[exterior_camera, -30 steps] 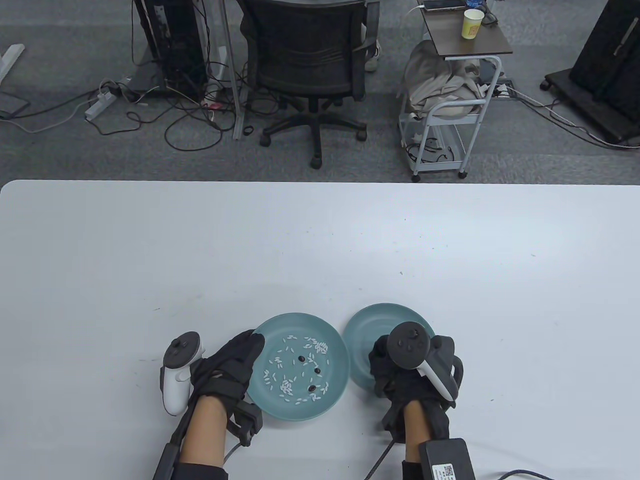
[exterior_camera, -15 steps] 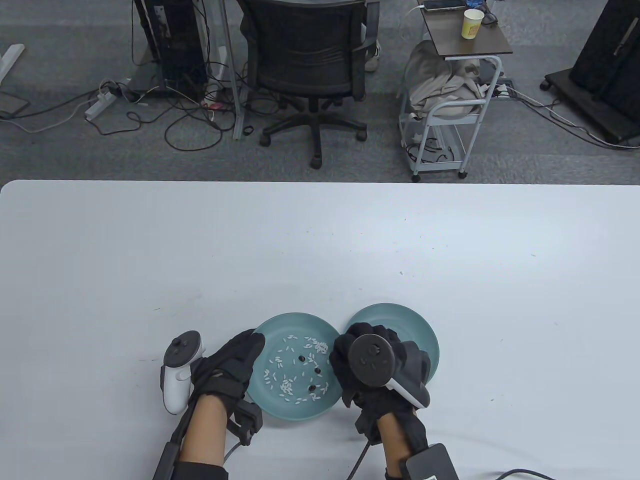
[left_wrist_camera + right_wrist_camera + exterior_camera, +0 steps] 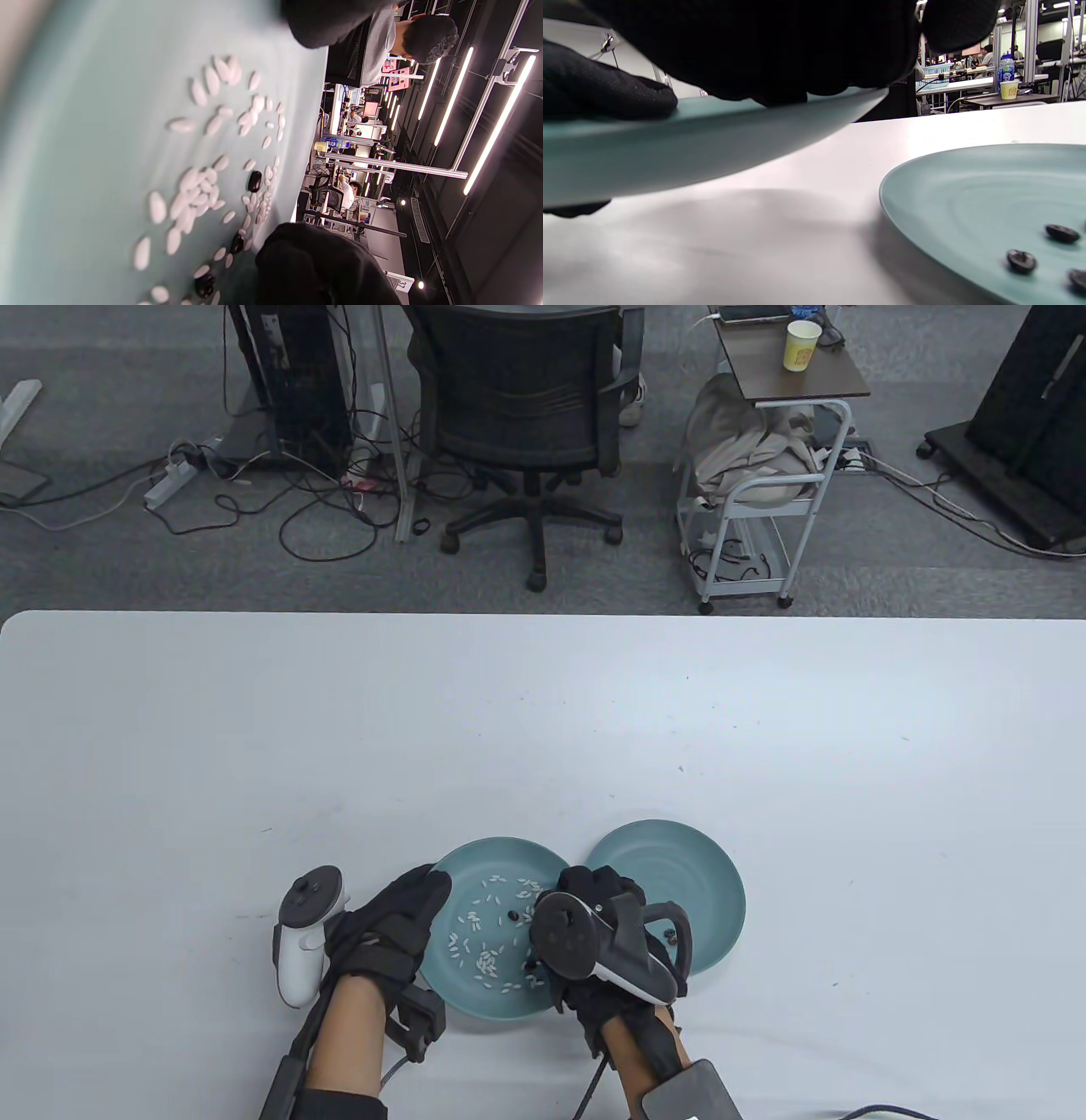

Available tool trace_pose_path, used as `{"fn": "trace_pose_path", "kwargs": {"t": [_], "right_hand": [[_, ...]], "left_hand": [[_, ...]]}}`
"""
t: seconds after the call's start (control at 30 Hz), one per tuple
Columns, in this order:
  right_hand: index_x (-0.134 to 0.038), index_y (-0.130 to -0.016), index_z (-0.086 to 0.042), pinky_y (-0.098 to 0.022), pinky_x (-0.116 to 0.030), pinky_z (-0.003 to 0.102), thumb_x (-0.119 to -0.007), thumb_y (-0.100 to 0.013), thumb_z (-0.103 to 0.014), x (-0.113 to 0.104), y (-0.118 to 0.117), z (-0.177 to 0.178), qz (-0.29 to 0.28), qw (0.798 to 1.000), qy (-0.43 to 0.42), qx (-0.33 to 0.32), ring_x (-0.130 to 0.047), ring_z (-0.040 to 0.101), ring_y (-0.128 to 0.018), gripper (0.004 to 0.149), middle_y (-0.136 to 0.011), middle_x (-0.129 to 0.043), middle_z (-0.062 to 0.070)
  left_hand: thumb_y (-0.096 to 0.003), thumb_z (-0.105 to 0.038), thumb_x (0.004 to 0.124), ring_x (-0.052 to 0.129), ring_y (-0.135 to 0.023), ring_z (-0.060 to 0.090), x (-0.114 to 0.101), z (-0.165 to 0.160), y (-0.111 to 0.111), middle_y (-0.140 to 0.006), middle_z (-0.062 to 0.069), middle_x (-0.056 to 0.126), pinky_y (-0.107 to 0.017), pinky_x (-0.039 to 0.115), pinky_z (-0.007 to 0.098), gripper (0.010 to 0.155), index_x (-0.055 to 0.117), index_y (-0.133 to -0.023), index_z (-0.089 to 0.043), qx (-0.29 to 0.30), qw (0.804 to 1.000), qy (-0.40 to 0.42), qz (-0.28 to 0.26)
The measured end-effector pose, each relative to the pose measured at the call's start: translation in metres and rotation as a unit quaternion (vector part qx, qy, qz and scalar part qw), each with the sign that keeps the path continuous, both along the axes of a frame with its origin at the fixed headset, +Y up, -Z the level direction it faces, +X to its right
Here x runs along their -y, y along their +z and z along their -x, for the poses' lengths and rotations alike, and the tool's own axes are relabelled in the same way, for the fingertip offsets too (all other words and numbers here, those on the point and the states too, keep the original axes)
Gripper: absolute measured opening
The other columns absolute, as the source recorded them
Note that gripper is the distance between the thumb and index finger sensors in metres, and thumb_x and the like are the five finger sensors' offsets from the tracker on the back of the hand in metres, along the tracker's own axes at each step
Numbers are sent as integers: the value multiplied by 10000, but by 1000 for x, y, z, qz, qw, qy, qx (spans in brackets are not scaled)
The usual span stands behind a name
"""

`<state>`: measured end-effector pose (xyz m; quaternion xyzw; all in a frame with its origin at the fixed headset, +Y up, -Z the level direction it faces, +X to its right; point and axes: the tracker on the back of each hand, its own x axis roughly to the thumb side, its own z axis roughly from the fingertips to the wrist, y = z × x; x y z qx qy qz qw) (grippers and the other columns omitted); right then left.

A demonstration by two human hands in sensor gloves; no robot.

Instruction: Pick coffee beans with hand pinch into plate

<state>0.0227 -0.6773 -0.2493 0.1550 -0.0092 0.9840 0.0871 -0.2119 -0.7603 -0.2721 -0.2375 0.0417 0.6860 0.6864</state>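
Observation:
A teal left plate (image 3: 475,993) holds several white grains and dark coffee beans (image 3: 512,914); they also show in the left wrist view (image 3: 254,181). A teal right plate (image 3: 696,857) beside it holds three coffee beans (image 3: 1021,260). My left hand (image 3: 420,899) holds the left plate's left rim. My right hand (image 3: 585,895) hovers over the right side of the left plate, close to the beans. Its tracker hides its fingertips, so I cannot tell whether they pinch anything. In the left wrist view its glove (image 3: 322,267) sits right next to two beans.
The two plates almost touch near the table's (image 3: 543,712) front edge. An office chair (image 3: 522,415) and a cart (image 3: 755,492) stand on the floor beyond the far edge.
My right hand has moved left, from over the right plate to over the right side of the left plate. My left hand has stayed on the rim.

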Motion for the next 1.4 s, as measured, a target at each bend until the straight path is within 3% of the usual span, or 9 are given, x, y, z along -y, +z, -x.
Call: {"fn": "trace_pose_path", "kwargs": {"t": [0.37, 0.83, 1.1, 1.4], "right_hand": [[-862, -801, -169, -634, -648, 595, -820, -498, -382, 3, 4, 14, -3, 998, 65, 7, -757, 399, -780, 373, -943, -720, 120], [-837, -834, -180, -650, -615, 626, -834, -497, -372, 7, 3, 16, 6, 998, 69, 12, -741, 405, -790, 387, -954, -703, 127], [-838, -836, -186, -654, -600, 644, -836, -495, -356, 3, 1, 20, -19, 997, 70, 18, -743, 408, -787, 380, -950, -709, 127], [-808, -842, -120, -662, -561, 679, -823, -495, -351, -7, -3, 28, 3, 995, 98, 18, -734, 409, -787, 418, -950, -705, 128]], "left_hand": [[-693, -330, 638, 1020, -638, 340, 0, -1, 0, -869, 201, 917, -444, 907, 473, 502, 594, -1143, -111, 8, 1000, 16, 3], [-691, -337, 640, 1016, -637, 354, 1, -2, -1, -869, 212, 916, -443, 903, 481, 509, 597, -1144, -110, 18, 1000, 21, 0], [-692, -340, 640, 1013, -640, 354, 1, 0, -3, -873, 212, 912, -445, 901, 480, 509, 595, -1145, -113, 14, 999, 38, -14], [-688, -345, 654, 1026, -613, 355, 1, 1, -2, -848, 216, 928, -421, 912, 476, 509, 616, -1136, -107, -4, 998, 61, -27]]}}
